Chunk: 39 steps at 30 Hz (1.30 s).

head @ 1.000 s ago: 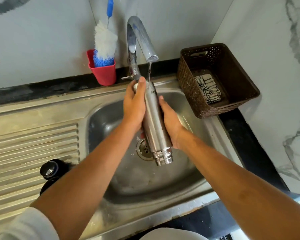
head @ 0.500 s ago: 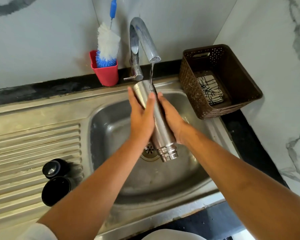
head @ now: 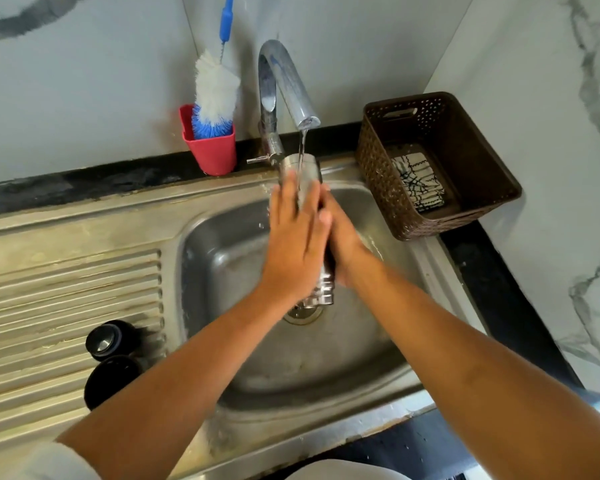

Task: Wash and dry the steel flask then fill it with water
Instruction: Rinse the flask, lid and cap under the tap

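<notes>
You're pressing your left hand (head: 297, 244) flat, fingers straight and together, along the steel flask (head: 303, 169), which is tilting over the sink (head: 222, 271), base up under the running tap (head: 286, 81), threaded neck toward you. Your right hand (head: 347, 247) is bracing its right side; I cannot tell how its fingers are lying.

Shiny steel flask (head: 300, 168), woven-look plastic basket (head: 371, 188)
</notes>
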Motion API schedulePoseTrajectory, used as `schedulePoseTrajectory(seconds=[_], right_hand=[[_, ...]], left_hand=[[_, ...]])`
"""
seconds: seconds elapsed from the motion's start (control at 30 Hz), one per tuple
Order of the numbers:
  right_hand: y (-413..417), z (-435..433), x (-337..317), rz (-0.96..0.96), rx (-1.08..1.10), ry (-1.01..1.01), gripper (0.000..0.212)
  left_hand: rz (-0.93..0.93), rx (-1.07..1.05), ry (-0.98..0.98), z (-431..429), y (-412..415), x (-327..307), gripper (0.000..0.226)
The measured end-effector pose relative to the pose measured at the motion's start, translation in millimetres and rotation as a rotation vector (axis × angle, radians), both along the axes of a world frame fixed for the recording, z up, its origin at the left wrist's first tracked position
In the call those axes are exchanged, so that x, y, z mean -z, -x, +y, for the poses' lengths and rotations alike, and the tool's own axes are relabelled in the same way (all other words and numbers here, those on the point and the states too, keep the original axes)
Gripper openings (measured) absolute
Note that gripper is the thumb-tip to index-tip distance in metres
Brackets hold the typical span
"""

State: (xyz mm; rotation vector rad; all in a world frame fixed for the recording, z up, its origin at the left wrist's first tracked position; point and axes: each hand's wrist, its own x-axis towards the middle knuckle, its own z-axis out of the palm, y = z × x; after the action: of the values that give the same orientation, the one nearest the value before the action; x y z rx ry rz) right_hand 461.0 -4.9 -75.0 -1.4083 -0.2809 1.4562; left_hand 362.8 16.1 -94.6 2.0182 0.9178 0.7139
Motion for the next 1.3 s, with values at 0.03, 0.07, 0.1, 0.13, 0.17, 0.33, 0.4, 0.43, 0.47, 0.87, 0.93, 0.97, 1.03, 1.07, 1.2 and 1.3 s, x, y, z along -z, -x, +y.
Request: schedulePoseTrajectory(seconds=[0.03, 0.07, 0.1, 0.13, 0.17, 0.33, 0.4, 0.43, 0.47, 0.87, 0.93, 0.97, 1.03, 1.07, 1.2, 1.3], right_hand=[[-6, 3, 0, 0.007, 0.030, 0.044, 0.070], [-12, 6, 1, 0.020, 0.052, 0.102, 0.072], [-15, 6, 3, 0.032, 0.062, 0.155, 0.074], [-17, 6, 6, 0.040, 0.062, 0.191, 0.075], [-16, 6, 8, 0.049, 0.047, 0.205, 0.077], [0, 5, 6, 0.210, -0.070, 0.150, 0.078], [-2, 9, 6, 0.198, -0.027, 0.090, 0.077], [-4, 10, 6, 0.181, 0.012, 0.060, 0.074], [-7, 11, 6, 0.174, 0.036, 0.043, 0.072], [-11, -15, 3, 0.464, -0.379, -0.019, 0.095], [-14, -15, 6, 0.529, -0.390, -0.022, 0.097], [-14, -14, 5, 0.548, -0.387, -0.009, 0.097], [-12, -9, -2, 0.550, -0.363, 0.007, 0.090], [-12, -8, -6, 0.486, -0.323, 0.017, 0.086], [-19, -6, -6, 0.243, -0.146, 0.031, 0.083], [-13, -8, -1, 0.147, -0.095, 0.000, 0.085]], left_hand=[[0.061, 0.084, -0.043, -13, 9, 2, 0.060], [0.105, 0.154, -0.067, -22, 19, 6, 0.064], [0.131, 0.215, -0.081, -27, 29, 8, 0.066], [0.140, 0.260, -0.095, -25, 36, 10, 0.068], [0.145, 0.283, -0.114, -20, 40, 9, 0.070], [0.142, 0.093, -0.070, 24, 24, -6, 0.080], [0.183, 0.163, -0.118, 12, 24, -9, 0.079], [0.197, 0.221, -0.150, 1, 27, -8, 0.078], [0.193, 0.271, -0.177, -9, 31, -6, 0.076], [-0.432, -0.208, 0.597, 60, 5, -16, 0.059], [-0.543, -0.332, 0.855, 65, -1, -16, 0.048], [-0.522, -0.372, 0.930, 69, -3, -14, 0.050], [-0.479, -0.460, 1.089, 76, -2, -5, 0.066], [-0.496, -0.514, 1.177, 79, 1, 1, 0.072], [-0.515, -0.787, 1.332, 81, 14, 32, 0.059], [-0.429, -0.866, 1.373, 71, 19, 38, 0.048]])
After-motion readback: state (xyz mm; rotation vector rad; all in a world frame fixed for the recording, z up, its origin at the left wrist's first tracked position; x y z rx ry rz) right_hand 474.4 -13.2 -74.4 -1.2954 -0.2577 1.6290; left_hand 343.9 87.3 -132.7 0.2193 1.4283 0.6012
